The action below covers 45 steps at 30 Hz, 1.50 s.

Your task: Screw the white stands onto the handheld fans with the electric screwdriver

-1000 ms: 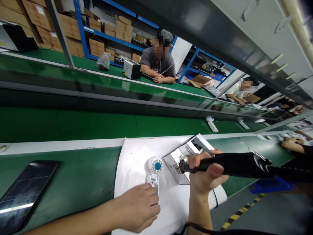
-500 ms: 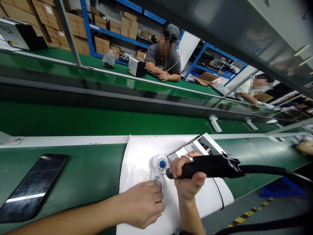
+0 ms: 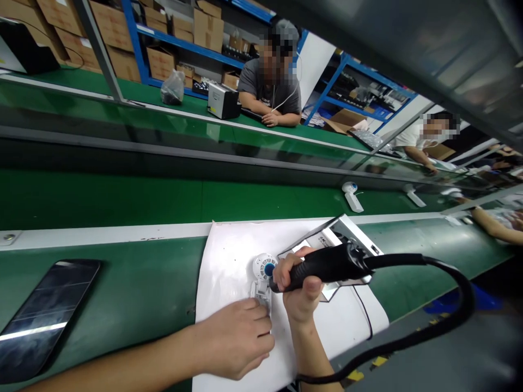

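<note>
A small white handheld fan [image 3: 264, 267] with a round vented head and a blue centre lies on the white sheet [image 3: 226, 261]. My left hand [image 3: 235, 338] is closed around its handle, covering the lower part. My right hand [image 3: 300, 288] grips a thick black corded electric screwdriver [image 3: 322, 265]. The tool lies tilted, its front end close beside the fan's hinge; the tip is hidden, so contact cannot be made out. From its rear, a black cable [image 3: 461, 288] loops down to the right.
Behind my right hand stands a silver-white box-shaped device [image 3: 362, 234]. A black phone [image 3: 49, 316] lies at left on the green bench. Beyond the white rail, more white fans [image 3: 352, 197] lie on the green belt [image 3: 163, 201]. A co-worker's arm [image 3: 492, 223] reaches in at right; two people sit opposite.
The screwdriver has shifted slightly left, and its cable now hangs in a wide loop. My left hand stays on the fan. A co-worker's arm has extended towards the belt. The view has shifted slightly.
</note>
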Tool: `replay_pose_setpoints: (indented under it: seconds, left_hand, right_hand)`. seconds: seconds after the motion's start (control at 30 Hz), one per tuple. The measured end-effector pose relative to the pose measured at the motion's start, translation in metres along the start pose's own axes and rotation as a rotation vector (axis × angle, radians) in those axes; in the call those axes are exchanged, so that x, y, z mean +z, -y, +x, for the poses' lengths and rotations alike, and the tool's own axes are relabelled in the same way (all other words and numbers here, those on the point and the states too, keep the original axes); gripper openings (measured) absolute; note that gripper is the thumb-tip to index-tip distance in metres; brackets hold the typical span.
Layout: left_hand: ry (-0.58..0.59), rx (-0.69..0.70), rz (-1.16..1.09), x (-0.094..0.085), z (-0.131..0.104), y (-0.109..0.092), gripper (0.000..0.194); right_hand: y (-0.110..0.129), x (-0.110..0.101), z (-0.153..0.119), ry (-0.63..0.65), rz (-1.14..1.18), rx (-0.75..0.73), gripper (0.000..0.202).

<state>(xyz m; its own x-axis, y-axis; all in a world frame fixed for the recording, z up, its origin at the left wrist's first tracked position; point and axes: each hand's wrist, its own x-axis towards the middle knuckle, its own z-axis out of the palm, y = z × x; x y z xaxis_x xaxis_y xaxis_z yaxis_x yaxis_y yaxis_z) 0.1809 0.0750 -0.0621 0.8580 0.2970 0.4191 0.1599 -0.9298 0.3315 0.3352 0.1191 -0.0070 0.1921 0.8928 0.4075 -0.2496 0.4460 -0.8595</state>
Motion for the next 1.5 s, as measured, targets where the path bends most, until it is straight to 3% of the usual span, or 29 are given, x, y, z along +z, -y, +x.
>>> replay_pose_setpoints:
  seconds: [0.13,0.23,0.4,0.47,0.67,0.9,1.07,1.23,1.5]
  left_hand:
    - [0.016,-0.008,-0.001,0.000,0.000,-0.001,0.019]
    - [0.022,-0.014,0.005,0.000,-0.001,-0.001,0.020]
    - [0.022,-0.018,-0.007,-0.002,-0.001,-0.001,0.021]
    - [0.017,-0.018,-0.006,-0.002,-0.001,-0.001,0.021]
    - [0.004,-0.011,0.038,-0.001,-0.002,-0.002,0.024]
    - [0.008,0.003,0.037,-0.003,0.000,-0.002,0.020]
    - [-0.017,0.019,0.031,-0.003,0.000,0.000,0.018]
    - [-0.018,0.021,0.033,-0.004,0.000,0.001,0.018]
    - [-0.001,0.007,0.035,0.000,-0.001,0.000,0.019]
  right_hand:
    - [-0.003,0.002,-0.001,0.015,-0.008,-0.007,0.050]
    - [0.012,0.000,0.006,0.029,-0.028,-0.023,0.053]
    - [0.058,-0.022,0.034,-0.142,-0.200,-0.360,0.060]
    - [0.065,-0.032,0.045,-0.185,-0.266,-0.415,0.057]
    - [0.058,-0.039,0.048,-0.206,-0.269,-0.322,0.051]
    - [0.050,-0.008,0.004,-0.003,-0.015,-0.117,0.052]
    - [0.031,0.005,-0.016,0.003,0.034,-0.074,0.051]
    - [0.020,0.004,-0.018,-0.022,0.045,-0.061,0.047]
    - [0.009,0.005,-0.022,0.057,0.027,-0.013,0.039]
